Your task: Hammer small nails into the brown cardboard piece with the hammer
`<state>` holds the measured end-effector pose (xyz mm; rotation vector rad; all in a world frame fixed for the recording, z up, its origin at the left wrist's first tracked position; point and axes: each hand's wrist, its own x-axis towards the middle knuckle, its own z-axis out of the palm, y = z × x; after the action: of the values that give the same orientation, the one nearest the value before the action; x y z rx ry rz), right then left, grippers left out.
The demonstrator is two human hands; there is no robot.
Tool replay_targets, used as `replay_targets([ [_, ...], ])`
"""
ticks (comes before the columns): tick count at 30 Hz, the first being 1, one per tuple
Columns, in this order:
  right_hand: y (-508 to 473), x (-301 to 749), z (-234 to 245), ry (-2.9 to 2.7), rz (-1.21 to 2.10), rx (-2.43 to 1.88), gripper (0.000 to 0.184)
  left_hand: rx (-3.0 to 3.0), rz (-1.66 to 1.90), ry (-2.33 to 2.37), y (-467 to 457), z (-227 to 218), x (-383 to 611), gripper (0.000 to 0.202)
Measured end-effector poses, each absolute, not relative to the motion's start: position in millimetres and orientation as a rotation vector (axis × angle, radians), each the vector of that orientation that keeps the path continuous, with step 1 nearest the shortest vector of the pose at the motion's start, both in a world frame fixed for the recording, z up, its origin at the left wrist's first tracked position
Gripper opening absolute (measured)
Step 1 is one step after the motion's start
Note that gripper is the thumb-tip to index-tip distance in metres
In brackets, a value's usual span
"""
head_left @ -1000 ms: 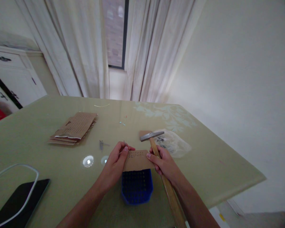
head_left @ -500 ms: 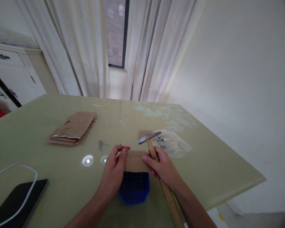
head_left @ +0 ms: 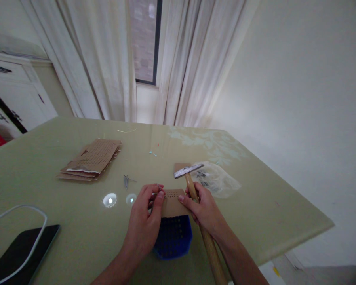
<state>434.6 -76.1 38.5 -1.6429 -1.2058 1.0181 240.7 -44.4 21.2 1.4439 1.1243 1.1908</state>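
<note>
Shiny green tabletop (head_left: 263,202), curtains (head_left: 106,59) behind far edge, white wall (head_left: 308,118) past R edge. L grip (head_left: 144,219) pinching cardboard (head_left: 174,206); R grip (head_left: 204,206) round hammer (head_left: 208,242) & cardboard.

The pale green table (head_left: 255,221), glossy enough to throw back two bright spots of light and marked with a whitish leaf pattern (head_left: 207,140) toward its far right corner, carries a stack of perforated brown cardboard (head_left: 96,158) on the left, with a few loose nails (head_left: 126,181) just beyond its near right corner. At the near left lies a dark flat device (head_left: 21,253) crossed by a white cable (head_left: 37,240); a blue basket (head_left: 174,243) stands at the near middle. Farther right, a translucent plastic bag (head_left: 225,182) lies beside a small cardboard piece (head_left: 181,166), while pale bits (head_left: 153,154) and a thin curved strand (head_left: 127,131) lie toward the far edge.
</note>
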Motion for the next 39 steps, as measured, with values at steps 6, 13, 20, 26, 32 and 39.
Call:
replay_targets([
  [6,-78.6,434.7,38.8,-1.233,0.989,-1.652,0.038,1.601,1.183,1.066,-40.7,23.9,237.3,0.025],
  [13,-79.2,433.9,42.3,-1.284,0.931,-1.656,0.033,1.779,1.144,1.078,-38.4,28.0,234.7,0.022],
  [20,-78.0,432.6,44.7,-1.363,0.836,-1.662,0.029,1.918,1.116,1.093,-37.5,32.3,233.5,0.023],
  [26,-81.0,445.3,85.9,-1.46,0.808,-1.694,0.027,1.954,1.106,1.092,-37.8,31.6,232.7,0.024],
  [32,-98.1,443.9,162.1,-1.817,0.883,-1.783,0.034,1.993,1.07,1.132,-38.9,32.2,232.9,0.027],
  [39,-103.5,417.9,169.8,-2.094,0.602,-1.778,0.031,2.029,1.041,1.146,-40.0,33.7,232.1,0.028],
])
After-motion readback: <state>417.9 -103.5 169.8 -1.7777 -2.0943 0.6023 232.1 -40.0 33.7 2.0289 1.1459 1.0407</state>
